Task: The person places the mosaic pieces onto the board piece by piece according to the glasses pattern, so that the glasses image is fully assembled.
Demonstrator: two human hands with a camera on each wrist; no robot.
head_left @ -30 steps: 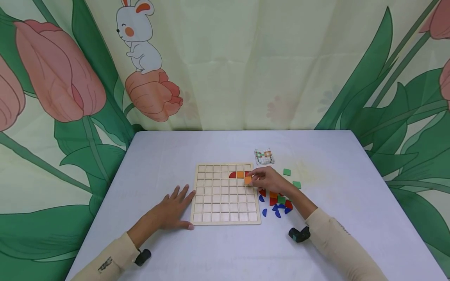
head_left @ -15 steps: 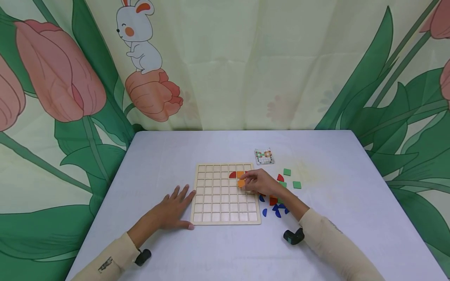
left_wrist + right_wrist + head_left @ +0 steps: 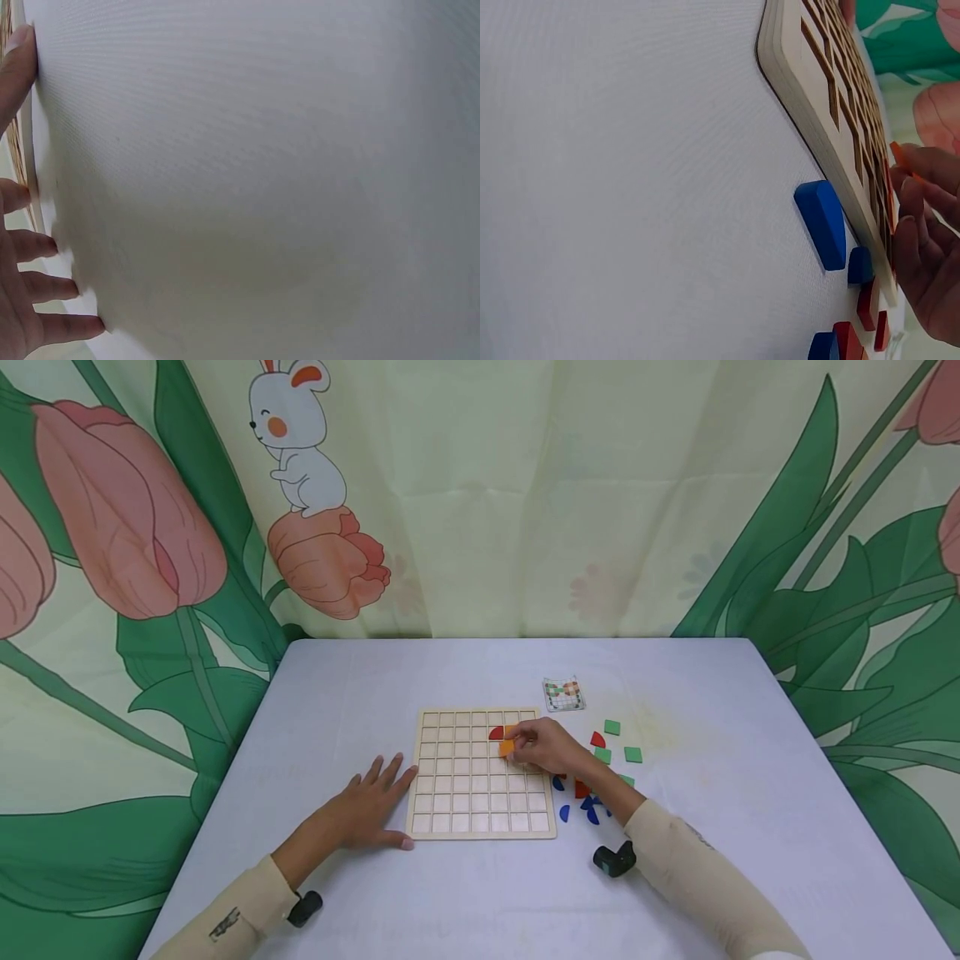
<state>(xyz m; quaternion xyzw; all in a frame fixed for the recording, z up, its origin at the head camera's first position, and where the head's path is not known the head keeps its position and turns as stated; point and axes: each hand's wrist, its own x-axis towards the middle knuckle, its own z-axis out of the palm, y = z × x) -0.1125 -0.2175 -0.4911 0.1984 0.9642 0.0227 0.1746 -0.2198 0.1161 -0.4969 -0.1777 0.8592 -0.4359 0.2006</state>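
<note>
A wooden grid board [image 3: 480,802] lies on the table. In its upper right part sit a red quarter-round piece [image 3: 497,733] and an orange square, which the fingers partly cover. Over the board, my right hand [image 3: 550,745] pinches an orange square tile [image 3: 506,749] between thumb and fingertips; the right wrist view shows this orange tile [image 3: 898,154] edge-on. My left hand [image 3: 371,806] rests with spread fingers at the board's left edge, its fingertips touching the rim. In the left wrist view its thumb [image 3: 16,71] lies along the board's side.
Right of the board lie loose blue pieces [image 3: 565,813], green squares [image 3: 633,755] and red pieces [image 3: 597,740], some hidden under the right forearm. A small pattern card [image 3: 563,694] lies beyond the board's upper right corner. A printed curtain [image 3: 480,527] hangs behind the table.
My right hand has moved left over the board with the orange square tile. Red and green pieces formerly behind the hand and forearm now show. The left hand has stayed still.
</note>
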